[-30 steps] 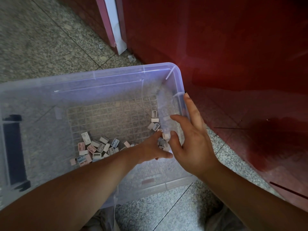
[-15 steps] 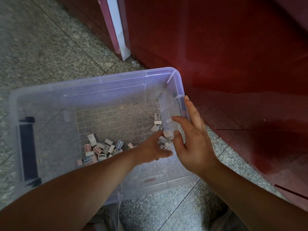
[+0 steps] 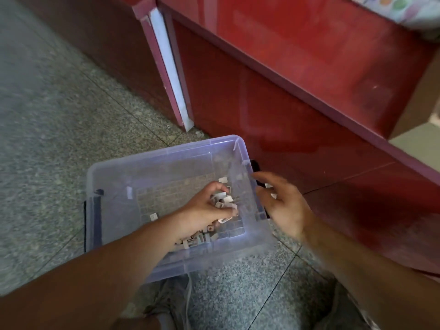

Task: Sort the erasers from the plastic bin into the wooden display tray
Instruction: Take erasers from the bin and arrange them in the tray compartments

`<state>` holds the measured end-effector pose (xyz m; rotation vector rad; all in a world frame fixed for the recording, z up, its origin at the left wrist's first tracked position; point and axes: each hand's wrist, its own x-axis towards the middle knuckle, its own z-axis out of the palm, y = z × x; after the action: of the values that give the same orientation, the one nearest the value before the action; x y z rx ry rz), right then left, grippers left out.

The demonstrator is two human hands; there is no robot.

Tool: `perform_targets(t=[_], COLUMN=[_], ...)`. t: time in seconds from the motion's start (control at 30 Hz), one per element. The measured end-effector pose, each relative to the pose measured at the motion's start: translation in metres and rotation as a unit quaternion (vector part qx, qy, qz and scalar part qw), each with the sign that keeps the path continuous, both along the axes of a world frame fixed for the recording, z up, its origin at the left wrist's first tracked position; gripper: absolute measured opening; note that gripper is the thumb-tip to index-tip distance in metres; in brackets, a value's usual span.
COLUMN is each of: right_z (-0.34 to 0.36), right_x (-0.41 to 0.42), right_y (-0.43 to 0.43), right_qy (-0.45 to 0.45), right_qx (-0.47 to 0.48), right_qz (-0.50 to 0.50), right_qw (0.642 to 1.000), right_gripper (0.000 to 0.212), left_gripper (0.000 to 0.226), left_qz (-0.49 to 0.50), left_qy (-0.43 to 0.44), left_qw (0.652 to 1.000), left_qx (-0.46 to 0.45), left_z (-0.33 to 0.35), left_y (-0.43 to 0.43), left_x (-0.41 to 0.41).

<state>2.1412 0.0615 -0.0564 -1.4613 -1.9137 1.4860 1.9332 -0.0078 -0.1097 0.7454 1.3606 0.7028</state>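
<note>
Clutching erasers in left hand over plastic bin, holding right hand open alongside; best cupping it underneath against drops.

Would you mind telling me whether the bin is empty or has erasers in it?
Not empty: loose erasers lie in the bin, and the left hand grips a bunch.

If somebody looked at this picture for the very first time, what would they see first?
Probably the left hand in the middle, gripping a bunch of little erasers inside the clear plastic bin on the speckled floor. Next comes the blurry right hand, fingers spread over the bin's right edge, and the big shiny red cabinet behind it.
</note>
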Motion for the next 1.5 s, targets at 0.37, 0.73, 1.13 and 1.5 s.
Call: perform_targets(t=[0.37,0.73,1.13,1.5], right_z=[0.151,0.253,0.282,0.262], right_x=[0.057,0.153,0.248,0.25], right_y=[-0.043,-0.079,-0.045,0.008], right_qy=[0.051,0.145,0.217,0.21], right_qx=[0.093,0.191,0.104,0.115], right_qz=[0.075,-0.072,-0.247,-0.305], right_qw=[0.992,0.968,0.939,0.922], right_gripper=[0.03,0.018,0.03,0.017], left_gripper=[0.05,0.032,0.039,0.036], left_qz=[-0.007,-0.06,-0.069,0.01], left_qy=[-0.111,-0.224,-0.335,-0.331], left_qw=[0.989,0.967,0.934,0.94], left_qx=[0.1,0.11,0.104,0.088], left_z=[0.167,0.297,0.338,0.323], left_y=[-0.006,-0.008,0.054,0.1], left_x=[0.07,0.167,0.268,0.279])
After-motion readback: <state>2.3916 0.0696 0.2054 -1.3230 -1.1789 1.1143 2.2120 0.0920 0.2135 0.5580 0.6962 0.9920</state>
